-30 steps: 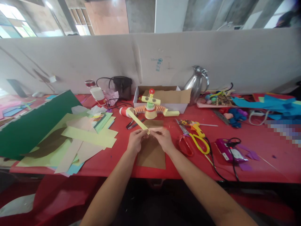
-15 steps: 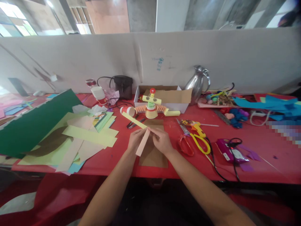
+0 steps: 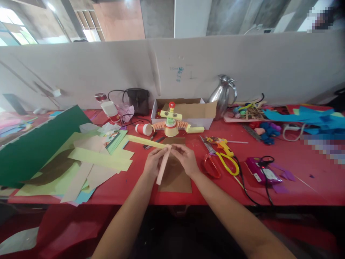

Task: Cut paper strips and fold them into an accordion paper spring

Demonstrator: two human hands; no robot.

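Note:
My left hand (image 3: 154, 160) and my right hand (image 3: 185, 158) meet over a brown cardboard sheet (image 3: 178, 176), fingers closed on two paper strips. The pale pink strip (image 3: 163, 168) hangs down toward me from the join. The yellow strip (image 3: 145, 141) runs out to the left. Where they cross, fingertips partly cover the paper. Just beyond stands a paper figure (image 3: 171, 124) with pleated orange arms, a red-and-white paper cup (image 3: 143, 129) at one arm's end and a yellow roll at the other.
Loose coloured paper (image 3: 99, 158) lies left beside a green board (image 3: 48, 144). Scissors (image 3: 226, 162), a yellow glue gun (image 3: 225, 146) and a purple box with a black cable (image 3: 261, 171) lie right. Behind are an open box (image 3: 185, 122), a metal jug (image 3: 222, 95) and a dark bag (image 3: 138, 100).
The yellow strip has swung lower, lying flatter to the left. The pink strip has turned and looks narrower. Both hands stay together, and the view has shifted slightly.

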